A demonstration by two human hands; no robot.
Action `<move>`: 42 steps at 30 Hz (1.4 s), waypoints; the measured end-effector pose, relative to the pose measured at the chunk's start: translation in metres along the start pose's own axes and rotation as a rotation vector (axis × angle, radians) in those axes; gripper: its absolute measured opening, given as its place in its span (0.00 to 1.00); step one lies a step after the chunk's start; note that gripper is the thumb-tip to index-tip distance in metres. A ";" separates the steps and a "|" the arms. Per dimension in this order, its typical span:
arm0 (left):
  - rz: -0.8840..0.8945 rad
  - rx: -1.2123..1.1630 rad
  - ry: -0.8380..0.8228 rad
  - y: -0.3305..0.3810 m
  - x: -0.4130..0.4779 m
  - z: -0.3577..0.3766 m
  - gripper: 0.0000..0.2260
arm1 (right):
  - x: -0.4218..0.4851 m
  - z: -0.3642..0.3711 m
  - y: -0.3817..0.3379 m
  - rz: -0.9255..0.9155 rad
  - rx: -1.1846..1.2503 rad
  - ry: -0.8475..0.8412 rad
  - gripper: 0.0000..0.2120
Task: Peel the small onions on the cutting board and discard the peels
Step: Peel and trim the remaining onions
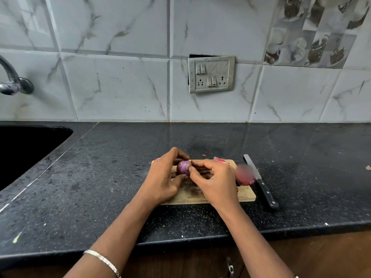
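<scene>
A small purple onion [183, 167] is held just above the wooden cutting board [246, 194]. My left hand [163, 177] grips it from the left, fingers curled round it. My right hand [212, 180] pinches at the onion's right side with thumb and fingertips. A blurred pink onion piece or peel [244, 175] lies at the board's right edge. More pink peel [220, 160] lies at the board's back edge, and a scrap [157, 159] shows at its back left corner. Most of the board is hidden under my hands.
A black-handled knife [261, 182] lies on the dark granite counter [100, 177] just right of the board, blade pointing away. A black sink [24, 149] is at the left with a tap [12, 81] above it. A switch panel [211, 74] is on the tiled wall.
</scene>
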State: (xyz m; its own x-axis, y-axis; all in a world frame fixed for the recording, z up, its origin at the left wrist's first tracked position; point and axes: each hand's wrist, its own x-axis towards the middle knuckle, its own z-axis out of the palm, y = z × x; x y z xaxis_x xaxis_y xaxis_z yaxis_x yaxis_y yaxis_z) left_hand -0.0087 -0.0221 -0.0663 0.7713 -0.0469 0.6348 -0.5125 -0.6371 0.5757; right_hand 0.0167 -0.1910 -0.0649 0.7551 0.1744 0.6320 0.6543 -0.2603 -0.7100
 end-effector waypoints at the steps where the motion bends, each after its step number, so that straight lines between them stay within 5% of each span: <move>1: -0.003 -0.008 -0.002 0.000 0.000 0.000 0.17 | 0.000 -0.001 -0.001 -0.013 0.000 0.009 0.07; 42: 0.057 0.109 0.027 0.005 -0.003 -0.001 0.17 | 0.001 -0.003 0.002 -0.174 -0.148 0.045 0.06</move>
State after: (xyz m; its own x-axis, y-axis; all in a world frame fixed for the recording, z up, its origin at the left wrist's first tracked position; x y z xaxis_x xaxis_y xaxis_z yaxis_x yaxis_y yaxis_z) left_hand -0.0139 -0.0242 -0.0647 0.7308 -0.0654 0.6795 -0.5102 -0.7137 0.4800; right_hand 0.0183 -0.1938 -0.0646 0.6264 0.1870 0.7568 0.7591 -0.3672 -0.5376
